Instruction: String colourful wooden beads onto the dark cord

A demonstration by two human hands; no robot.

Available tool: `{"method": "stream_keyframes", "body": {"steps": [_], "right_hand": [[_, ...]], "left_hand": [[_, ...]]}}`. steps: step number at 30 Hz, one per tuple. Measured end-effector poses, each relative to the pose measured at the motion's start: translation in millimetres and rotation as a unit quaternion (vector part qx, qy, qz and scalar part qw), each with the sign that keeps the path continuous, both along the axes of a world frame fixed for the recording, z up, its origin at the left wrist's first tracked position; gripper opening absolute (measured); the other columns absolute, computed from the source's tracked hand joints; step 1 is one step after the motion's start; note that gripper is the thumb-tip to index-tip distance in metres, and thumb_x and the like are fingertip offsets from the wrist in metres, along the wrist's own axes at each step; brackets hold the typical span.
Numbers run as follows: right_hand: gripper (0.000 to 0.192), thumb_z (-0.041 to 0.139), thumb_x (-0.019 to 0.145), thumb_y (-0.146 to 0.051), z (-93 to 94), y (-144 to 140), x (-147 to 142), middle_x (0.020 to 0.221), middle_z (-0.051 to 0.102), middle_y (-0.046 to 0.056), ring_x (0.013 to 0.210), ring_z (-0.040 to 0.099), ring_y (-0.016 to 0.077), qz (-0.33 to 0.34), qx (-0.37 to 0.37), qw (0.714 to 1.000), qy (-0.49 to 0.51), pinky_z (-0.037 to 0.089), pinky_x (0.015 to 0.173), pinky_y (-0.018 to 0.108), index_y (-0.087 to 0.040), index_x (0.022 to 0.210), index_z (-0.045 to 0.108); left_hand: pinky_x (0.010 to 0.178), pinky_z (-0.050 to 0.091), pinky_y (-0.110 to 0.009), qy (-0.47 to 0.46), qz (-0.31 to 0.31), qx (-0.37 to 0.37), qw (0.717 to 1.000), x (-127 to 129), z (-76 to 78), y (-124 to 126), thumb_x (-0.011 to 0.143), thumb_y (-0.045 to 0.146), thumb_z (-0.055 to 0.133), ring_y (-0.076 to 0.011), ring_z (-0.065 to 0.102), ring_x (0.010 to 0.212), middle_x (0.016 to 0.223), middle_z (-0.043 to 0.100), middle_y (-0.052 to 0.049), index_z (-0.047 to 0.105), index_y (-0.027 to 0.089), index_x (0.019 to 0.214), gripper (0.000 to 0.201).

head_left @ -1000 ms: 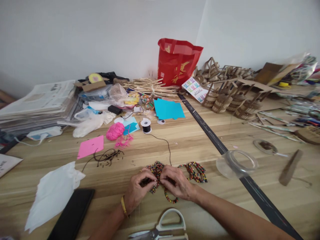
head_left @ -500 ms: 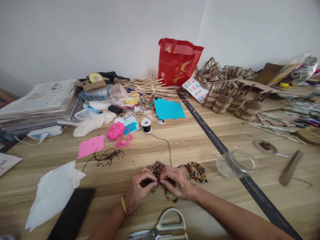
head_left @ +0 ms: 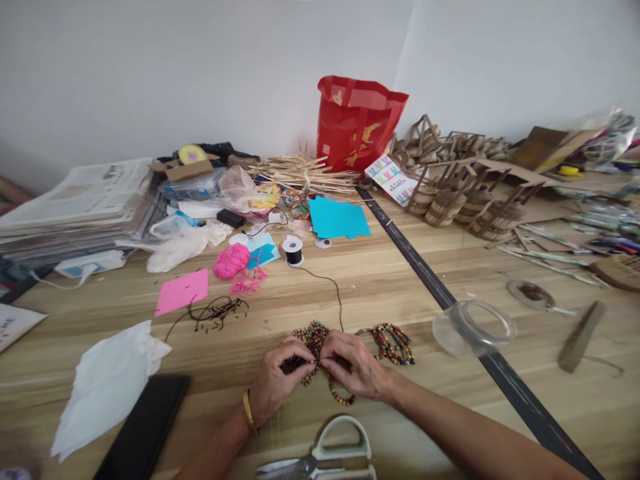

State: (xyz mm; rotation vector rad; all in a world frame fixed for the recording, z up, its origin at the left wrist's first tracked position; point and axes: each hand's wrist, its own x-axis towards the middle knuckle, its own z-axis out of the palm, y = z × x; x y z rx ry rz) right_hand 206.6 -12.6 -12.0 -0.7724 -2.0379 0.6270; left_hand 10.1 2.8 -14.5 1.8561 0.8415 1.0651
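Wooden bench (head_left: pixel 390 280), cluttered, white wall behind. Left hand (head_left: pixel 276 381) and right hand (head_left: pixel 353 365) meet fingertip to fingertip, both pinching beaded strand (head_left: pixel 314 339) just ahead of scissors (head_left: pixel 325 457). Black cord (head_left: pixel 334 288) runs from strand to spool (head_left: pixel 293 251) beyond. More bead loops (head_left: pixel 393 343) just right of strand.

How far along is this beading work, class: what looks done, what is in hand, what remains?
Done: a finished-looking pile of bead strands lies beside the hands. In hand: left hand and right hand pinch a beaded string. Left: its black cord runs uncut to the spool; scissors lie unused.
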Motion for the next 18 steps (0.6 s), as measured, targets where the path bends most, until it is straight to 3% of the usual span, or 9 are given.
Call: {"method": "stream_keyframes", "body": {"steps": [18], "right_hand": [[0.011, 0.048, 0.091, -0.017, -1.0, 0.2, 0.2, 0.075, 0.058, 0.005, 0.069, 0.052, 0.0158, 0.009, -0.009, 1.000, 0.010, 0.041, 0.062, 0.025, -0.017, 0.082, 0.053]], "left_hand": [[0.070, 0.051, -0.030, -0.010, -0.006, 0.000, 1.000, -1.0, -0.5, 0.6, 0.074, 0.009, 0.069, -0.0181, 0.065, 0.071, 0.071, 0.071, -0.005, 0.071, 0.016, 0.074, 0.008]]}}
